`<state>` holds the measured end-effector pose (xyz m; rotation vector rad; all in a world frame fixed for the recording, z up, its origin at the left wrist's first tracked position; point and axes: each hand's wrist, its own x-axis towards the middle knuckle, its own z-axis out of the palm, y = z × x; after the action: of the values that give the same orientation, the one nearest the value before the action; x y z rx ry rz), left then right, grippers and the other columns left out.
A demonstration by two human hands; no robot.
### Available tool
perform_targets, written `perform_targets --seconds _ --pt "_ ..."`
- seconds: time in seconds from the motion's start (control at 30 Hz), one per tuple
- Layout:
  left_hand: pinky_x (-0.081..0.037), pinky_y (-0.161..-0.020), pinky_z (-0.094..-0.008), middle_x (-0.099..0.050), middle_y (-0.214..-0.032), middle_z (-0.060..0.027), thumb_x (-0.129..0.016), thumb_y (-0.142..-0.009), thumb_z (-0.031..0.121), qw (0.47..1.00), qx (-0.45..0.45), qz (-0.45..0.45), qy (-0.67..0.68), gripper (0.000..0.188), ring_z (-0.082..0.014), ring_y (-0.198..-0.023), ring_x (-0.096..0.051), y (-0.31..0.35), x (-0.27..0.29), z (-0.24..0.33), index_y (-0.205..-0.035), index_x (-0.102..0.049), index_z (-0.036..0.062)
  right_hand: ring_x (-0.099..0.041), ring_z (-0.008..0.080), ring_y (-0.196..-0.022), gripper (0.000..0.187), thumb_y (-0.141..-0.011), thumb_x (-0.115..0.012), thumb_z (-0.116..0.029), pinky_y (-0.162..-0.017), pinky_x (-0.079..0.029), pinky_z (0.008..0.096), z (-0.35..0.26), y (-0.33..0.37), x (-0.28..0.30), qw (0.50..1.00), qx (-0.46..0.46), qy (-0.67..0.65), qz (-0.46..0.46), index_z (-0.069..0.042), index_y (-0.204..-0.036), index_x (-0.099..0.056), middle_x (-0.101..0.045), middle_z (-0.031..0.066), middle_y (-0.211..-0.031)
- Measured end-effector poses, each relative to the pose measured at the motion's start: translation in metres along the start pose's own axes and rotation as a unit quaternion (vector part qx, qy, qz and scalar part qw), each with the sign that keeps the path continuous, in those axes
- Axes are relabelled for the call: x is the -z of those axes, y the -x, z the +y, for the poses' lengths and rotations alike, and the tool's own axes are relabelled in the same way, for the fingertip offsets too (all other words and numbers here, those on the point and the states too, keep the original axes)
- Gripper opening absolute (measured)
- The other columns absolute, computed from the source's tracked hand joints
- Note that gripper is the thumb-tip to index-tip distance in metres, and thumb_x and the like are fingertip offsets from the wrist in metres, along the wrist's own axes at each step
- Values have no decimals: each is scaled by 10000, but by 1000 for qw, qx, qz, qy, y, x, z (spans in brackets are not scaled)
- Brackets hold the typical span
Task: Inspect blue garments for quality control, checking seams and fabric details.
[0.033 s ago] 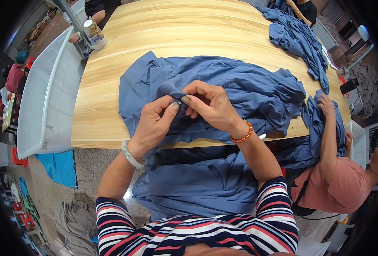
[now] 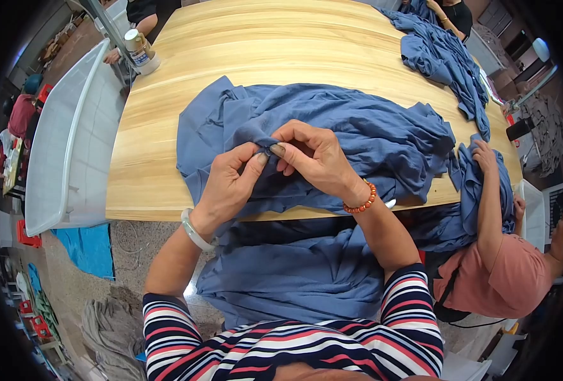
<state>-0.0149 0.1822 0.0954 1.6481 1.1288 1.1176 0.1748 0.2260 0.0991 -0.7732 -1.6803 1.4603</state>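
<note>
A blue-grey garment (image 2: 351, 120) lies crumpled across the near part of the wooden table (image 2: 281, 38). My left hand (image 2: 234, 178) pinches a raised fold of its cloth between thumb and forefinger. Right against it, my right hand (image 2: 313, 155) pinches the same fold, thumb tip almost meeting the left thumb. A small dark spot shows in the cloth between the thumbs, too small to name. More blue-grey cloth (image 2: 288, 273) hangs below the table edge, over my lap.
A white plastic tub (image 2: 66, 146) stands left of the table. By the far left corner sits a white-capped bottle (image 2: 140, 52). To the right, a co-worker in a pink shirt (image 2: 510, 273) handles blue-grey cloth; another pile (image 2: 440, 57) lies at the far right.
The fold between my thumbs has shifted slightly, and the small dark spot there shows less. Both hands have otherwise stayed in place.
</note>
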Motion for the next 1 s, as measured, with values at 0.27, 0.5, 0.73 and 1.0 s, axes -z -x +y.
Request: perform_targets --seconds 0.27,0.5,0.73,1.0 --pt "-327 -550 -254 -414 -648 45 -553 -926 74 1000 21 19 -2 154 -50 -654 -372 0 -2 -12 -792 -544 -1 -607 151 -726 206 -802 -677 50 -609 -473 271 10 4 -2 964 198 169 47 -16 -992 -636 -593 58 -857" --pt "-398 -626 -253 -542 -774 -31 -619 -863 -2 994 -63 21 -84 42 -91 -712 -478 0 -2 -13 -877 -580 -11 -632 272 -749 206 -792 -679 53 -642 -506 331 7 12 -1 939 254 223 59 -1 -983 -625 -596 120 -882" --pt "-479 -698 -205 -638 -962 -48 -607 -802 -107 996 -78 -5 -40 295 -79 -768 -603 -5 3 7 -1080 -625 -9 -640 291 -771 213 -807 -677 35 -661 -517 341 3 15 -2 927 282 242 46 10 -1010 -616 -597 138 -896" --pt "-445 -685 -176 -632 -897 -2 -681 -888 6 989 -12 -44 138 97 -42 -769 -561 -7 10 -3 -976 -639 -4 -622 285 -716 181 -821 -674 10 -625 -493 345 11 20 1 937 252 231 68 0 -996 -631 -592 130 -855"
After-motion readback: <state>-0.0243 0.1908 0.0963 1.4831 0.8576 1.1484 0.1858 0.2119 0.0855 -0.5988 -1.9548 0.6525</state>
